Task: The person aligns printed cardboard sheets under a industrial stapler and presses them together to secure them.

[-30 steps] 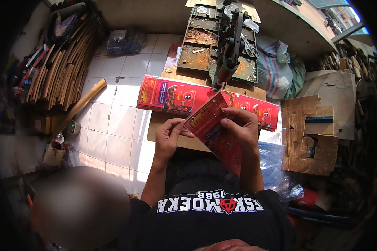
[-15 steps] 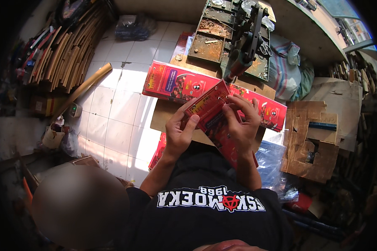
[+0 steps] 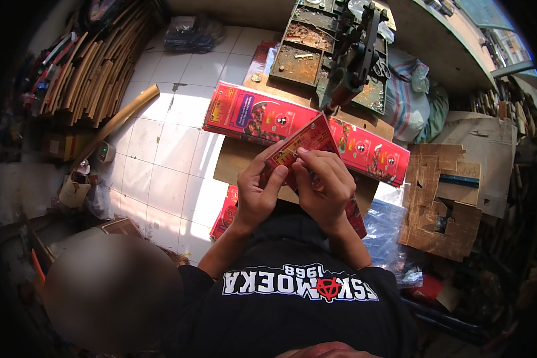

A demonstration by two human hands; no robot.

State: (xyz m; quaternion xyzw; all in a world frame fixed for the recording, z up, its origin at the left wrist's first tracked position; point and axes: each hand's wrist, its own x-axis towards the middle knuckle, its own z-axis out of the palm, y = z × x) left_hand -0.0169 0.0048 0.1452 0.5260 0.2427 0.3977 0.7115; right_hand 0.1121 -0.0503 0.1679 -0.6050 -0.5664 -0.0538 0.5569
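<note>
My left hand (image 3: 258, 186) is closed on the left edge of a red printed sheet (image 3: 317, 136), its thumb lying on top. The sheet is tilted, one corner pointing toward the press. Over its face, my right hand (image 3: 327, 186) has thumb and forefinger pinched close to the left edge; whatever is between them is too small to make out. Beneath and beyond lies a stack of long red printed sheets (image 3: 262, 117) across a wooden board (image 3: 235, 162). A dark hand press (image 3: 344, 83) stands just past the held sheet.
Rusty compartment trays (image 3: 297, 64) with small metal bits flank the press. At right are cut cardboard (image 3: 420, 203), clear plastic sheeting (image 3: 383, 235) and a striped sack (image 3: 407, 107). Stacked cardboard (image 3: 95, 71) and a long tube (image 3: 118, 126) are at left. Another person's blurred head is lower left.
My right hand has moved left and slightly down across the sheet, from near its far corner to its left edge. My left hand keeps its hold nearly in place.
</note>
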